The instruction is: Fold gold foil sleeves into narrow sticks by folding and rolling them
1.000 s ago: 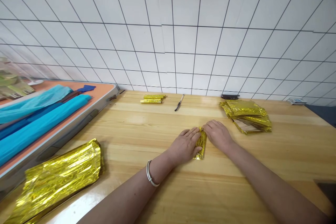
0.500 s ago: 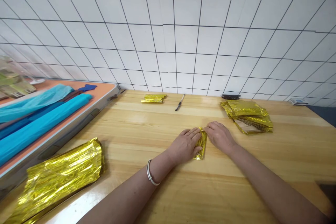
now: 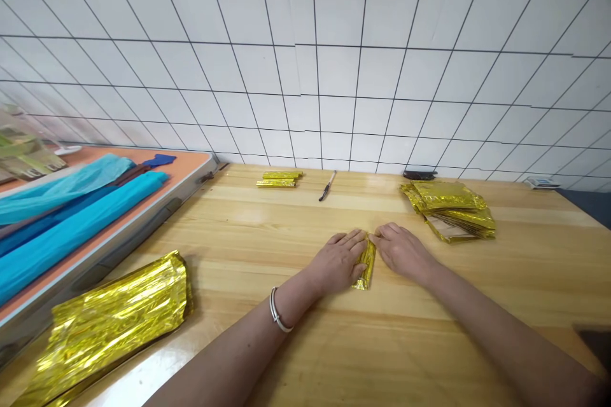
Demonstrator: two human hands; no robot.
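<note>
A narrow folded piece of gold foil paper (image 3: 365,269) lies on the wooden table (image 3: 229,331), its long side pointing away from me. My left hand (image 3: 338,259) rests flat over its left side with the fingers stretched out, pressing it down. A silver bangle is on that wrist. At the far right edge of the paper my right hand (image 3: 398,248) is closed, its thumb and index finger pinched on the corner. The fingertips partly hide the top of the paper.
A fanned stack of gold foil sheets (image 3: 453,206) lies to the right, with a black object (image 3: 420,175) behind it. Two small folded gold strips (image 3: 277,182) and a pen (image 3: 327,186) are near the tiled wall. Larger gold foil (image 3: 119,311) and blue cloths (image 3: 86,222) are at left.
My right hand has shifted very slightly along the edge of the foil paper. The left hand stays flat on it, and the other things have not moved.
</note>
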